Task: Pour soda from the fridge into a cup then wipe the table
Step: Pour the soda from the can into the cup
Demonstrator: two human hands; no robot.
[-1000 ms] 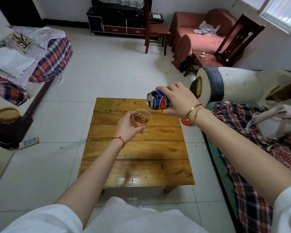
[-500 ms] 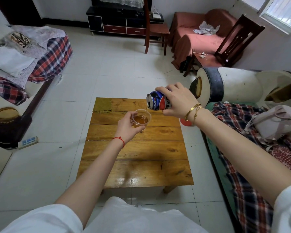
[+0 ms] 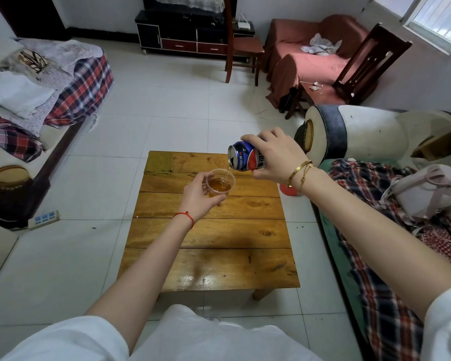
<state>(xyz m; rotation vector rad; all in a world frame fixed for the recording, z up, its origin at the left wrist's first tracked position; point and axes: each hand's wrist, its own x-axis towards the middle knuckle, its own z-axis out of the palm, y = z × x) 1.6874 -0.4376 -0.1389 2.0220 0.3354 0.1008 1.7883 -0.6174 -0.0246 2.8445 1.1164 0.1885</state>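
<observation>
Pepsi globe logo on soda can [image 3: 246, 158] (lettering unreadable)

Bright daylight from the window [image 3: 438, 19], glare on the table [image 3: 211, 277], sharp focus, wide-angle edge bending.

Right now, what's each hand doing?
Left hand: grips the clear cup.
Right hand: grips the tilted soda can, pouring.

glossy wooden table [image 3: 208, 235], clear plastic cup [image 3: 220, 185].
</observation>
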